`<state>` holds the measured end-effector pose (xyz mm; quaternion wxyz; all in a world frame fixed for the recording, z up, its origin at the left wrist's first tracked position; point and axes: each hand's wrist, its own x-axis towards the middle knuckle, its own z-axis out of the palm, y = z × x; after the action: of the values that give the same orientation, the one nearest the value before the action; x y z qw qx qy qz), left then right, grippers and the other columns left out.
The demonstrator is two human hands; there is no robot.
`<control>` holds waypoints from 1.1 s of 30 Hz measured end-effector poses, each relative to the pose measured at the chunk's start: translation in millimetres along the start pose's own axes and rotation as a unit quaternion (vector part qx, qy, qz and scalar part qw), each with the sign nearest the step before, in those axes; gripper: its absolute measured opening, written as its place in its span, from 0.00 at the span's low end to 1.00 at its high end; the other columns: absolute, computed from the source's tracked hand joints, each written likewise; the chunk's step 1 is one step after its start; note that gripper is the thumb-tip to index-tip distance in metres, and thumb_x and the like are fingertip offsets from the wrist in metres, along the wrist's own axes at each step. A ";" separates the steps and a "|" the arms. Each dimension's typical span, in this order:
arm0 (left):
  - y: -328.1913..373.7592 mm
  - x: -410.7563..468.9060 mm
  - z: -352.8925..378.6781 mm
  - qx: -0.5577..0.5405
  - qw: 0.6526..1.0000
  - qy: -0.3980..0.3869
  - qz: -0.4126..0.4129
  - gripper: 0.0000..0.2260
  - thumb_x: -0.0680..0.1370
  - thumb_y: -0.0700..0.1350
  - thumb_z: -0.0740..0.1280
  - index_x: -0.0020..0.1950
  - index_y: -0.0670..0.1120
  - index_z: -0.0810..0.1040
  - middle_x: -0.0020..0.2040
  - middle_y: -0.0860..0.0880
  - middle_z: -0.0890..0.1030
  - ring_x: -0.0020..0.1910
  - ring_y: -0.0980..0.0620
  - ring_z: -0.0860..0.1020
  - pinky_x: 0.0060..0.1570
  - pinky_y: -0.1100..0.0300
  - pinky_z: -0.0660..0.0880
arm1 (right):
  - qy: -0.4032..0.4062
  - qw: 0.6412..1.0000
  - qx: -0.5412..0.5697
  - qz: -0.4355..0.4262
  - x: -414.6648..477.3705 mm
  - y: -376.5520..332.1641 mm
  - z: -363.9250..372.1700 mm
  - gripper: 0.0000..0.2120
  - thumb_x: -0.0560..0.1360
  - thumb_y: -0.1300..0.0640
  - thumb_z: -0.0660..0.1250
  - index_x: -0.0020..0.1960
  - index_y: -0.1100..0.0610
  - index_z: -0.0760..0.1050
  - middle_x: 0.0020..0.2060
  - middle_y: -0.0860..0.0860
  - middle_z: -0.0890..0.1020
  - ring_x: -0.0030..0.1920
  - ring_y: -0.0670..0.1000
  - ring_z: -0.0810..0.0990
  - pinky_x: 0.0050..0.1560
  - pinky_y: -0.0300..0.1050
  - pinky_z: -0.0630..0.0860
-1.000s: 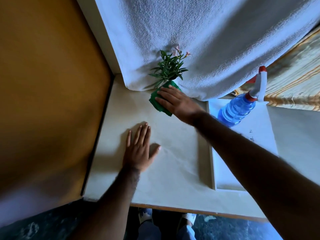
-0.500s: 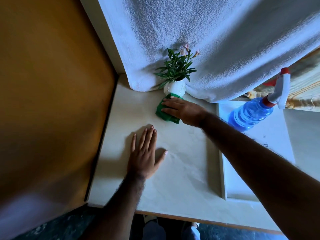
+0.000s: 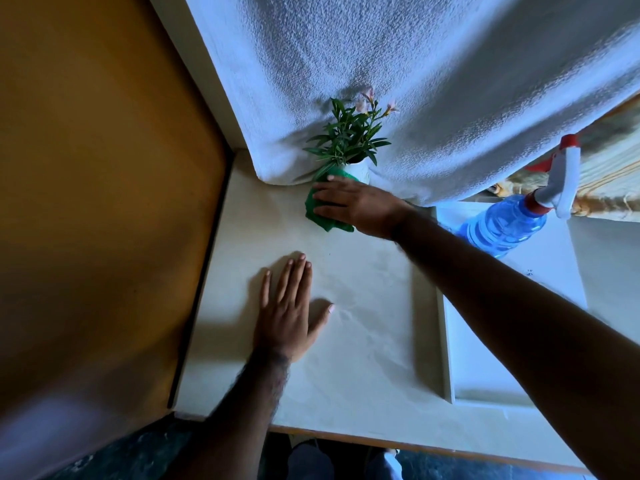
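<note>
A pale cream tabletop [image 3: 363,341] fills the middle of the view. My right hand [image 3: 356,204] lies flat with straight fingers on a green cloth [image 3: 315,211], pressing it to the table at the far edge. The cloth touches the foot of a small white pot with a green plant [image 3: 349,140]. My left hand [image 3: 287,306] rests palm down on the table nearer to me, fingers straight and spread, holding nothing.
A white textured towel [image 3: 398,71] hangs behind the plant. A blue spray bottle [image 3: 505,225] with a white and red trigger stands at the right on a white tray [image 3: 485,358]. An orange-brown wall [image 3: 97,185] borders the table's left edge.
My right hand has slid the green cloth back and forth in front of the pot, ending close to its base again. My left hand stays planted.
</note>
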<state>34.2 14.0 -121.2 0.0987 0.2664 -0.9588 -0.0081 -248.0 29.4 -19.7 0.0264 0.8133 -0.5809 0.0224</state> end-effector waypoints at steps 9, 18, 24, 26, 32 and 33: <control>-1.2 -1.0 3.2 -0.004 1.000 -0.022 -0.004 0.37 0.82 0.66 0.57 0.83 0.42 0.60 0.84 0.45 0.62 0.83 0.46 0.61 0.78 0.35 0.65 | -0.008 0.976 0.190 0.103 -0.5 -17.4 34.8 0.30 0.72 0.80 0.61 0.72 0.64 0.74 0.73 0.64 0.72 0.75 0.65 0.69 0.77 0.57 0.63; -2.0 -1.4 3.7 -0.001 1.000 -0.020 -0.003 0.37 0.82 0.66 0.59 0.83 0.42 0.59 0.84 0.45 0.61 0.83 0.47 0.61 0.77 0.35 0.66 | 0.116 0.990 0.075 0.003 -2.7 -17.3 25.8 0.13 0.79 0.72 0.66 0.62 0.65 0.82 0.63 0.64 0.82 0.68 0.67 0.77 0.70 0.65 0.72; -1.9 -0.8 4.0 0.001 1.000 -0.028 -0.003 0.37 0.83 0.67 0.54 0.83 0.43 0.58 0.85 0.46 0.60 0.84 0.47 0.60 0.78 0.35 0.64 | 0.108 0.992 0.069 -0.004 -14.0 2.1 28.5 0.14 0.75 0.74 0.71 0.59 0.65 0.84 0.63 0.65 0.82 0.68 0.67 0.78 0.70 0.65 0.73; -2.4 -1.0 4.0 0.000 1.000 -0.028 -0.003 0.37 0.83 0.67 0.55 0.83 0.43 0.58 0.85 0.46 0.60 0.84 0.47 0.60 0.79 0.35 0.64 | 0.088 0.992 0.094 0.008 -14.9 -3.8 34.3 0.17 0.75 0.75 0.70 0.61 0.65 0.83 0.64 0.65 0.81 0.69 0.67 0.76 0.71 0.65 0.71; -3.2 -0.8 4.5 -0.003 1.000 -0.028 -0.002 0.38 0.82 0.66 0.58 0.83 0.43 0.59 0.84 0.45 0.61 0.83 0.47 0.60 0.79 0.36 0.63 | 0.076 0.987 0.140 0.031 -16.8 -18.1 32.1 0.18 0.76 0.76 0.68 0.63 0.65 0.81 0.64 0.66 0.80 0.70 0.68 0.74 0.72 0.66 0.70; -3.3 -0.8 4.5 -0.002 1.000 -0.027 -0.002 0.37 0.82 0.66 0.58 0.83 0.43 0.59 0.84 0.45 0.62 0.83 0.46 0.60 0.79 0.36 0.64 | 0.090 0.987 0.127 0.028 -18.4 -18.9 29.3 0.17 0.76 0.75 0.68 0.63 0.65 0.82 0.64 0.65 0.81 0.70 0.68 0.75 0.71 0.66 0.71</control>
<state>35.7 11.5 -125.9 0.0736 0.2677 -0.9605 -0.0172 -235.9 50.9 -50.5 -0.0251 0.7880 -0.5912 0.1698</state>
